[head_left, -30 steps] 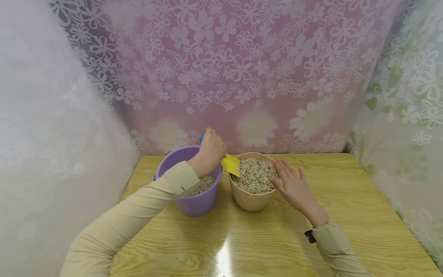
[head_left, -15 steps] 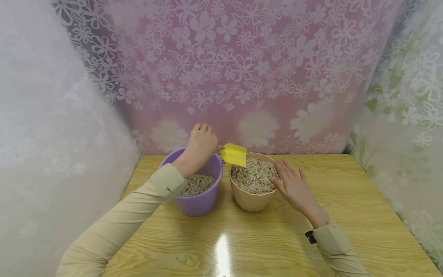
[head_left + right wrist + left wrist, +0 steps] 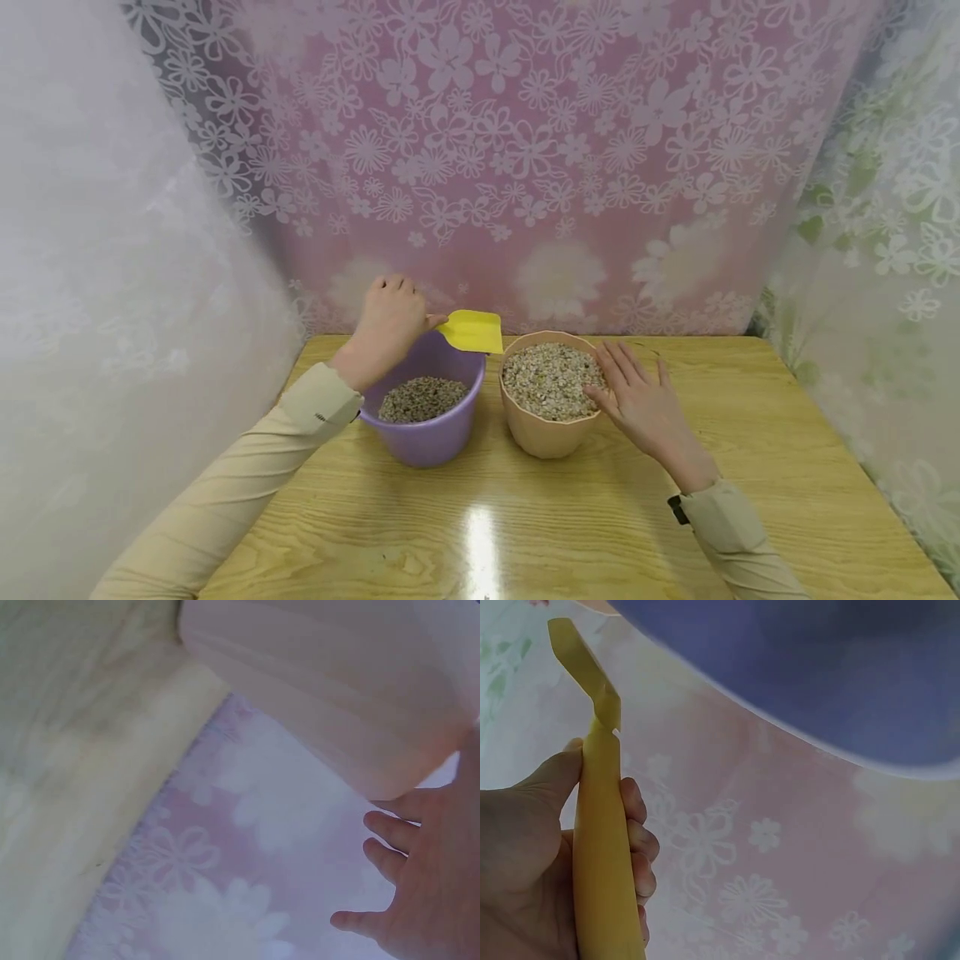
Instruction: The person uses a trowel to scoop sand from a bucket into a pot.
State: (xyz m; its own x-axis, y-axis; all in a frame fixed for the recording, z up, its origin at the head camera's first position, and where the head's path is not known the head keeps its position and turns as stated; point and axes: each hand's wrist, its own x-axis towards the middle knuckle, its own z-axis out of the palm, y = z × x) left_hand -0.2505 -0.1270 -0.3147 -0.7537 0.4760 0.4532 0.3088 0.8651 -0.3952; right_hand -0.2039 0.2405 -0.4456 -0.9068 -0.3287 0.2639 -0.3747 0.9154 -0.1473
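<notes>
My left hand (image 3: 390, 321) grips a small yellow shovel (image 3: 472, 332) by its handle, above the far rim of the purple bucket (image 3: 442, 437). The blade points right, overlapping the bucket's back right rim in the head view. Close up in the left wrist view, fingers and thumb wrap the yellow handle (image 3: 604, 847). Gravel (image 3: 422, 400) covers the bottom of the bucket. To its right stands a peach flowerpot (image 3: 547, 437), full of pale gravel (image 3: 553, 379) nearly to the rim. My right hand (image 3: 647, 408) rests at the pot's right rim, fingers straight and spread.
Both containers stand side by side on a wooden table (image 3: 570, 525), near its back edge. A pink floral curtain (image 3: 510, 167) hangs right behind them. Pale sheets close in the left and right sides.
My left hand has carried the shovel up off the pot's gravel and left to above the bucket, uncovering the gravel in the bucket. The right hand stays at the pot's rim.
</notes>
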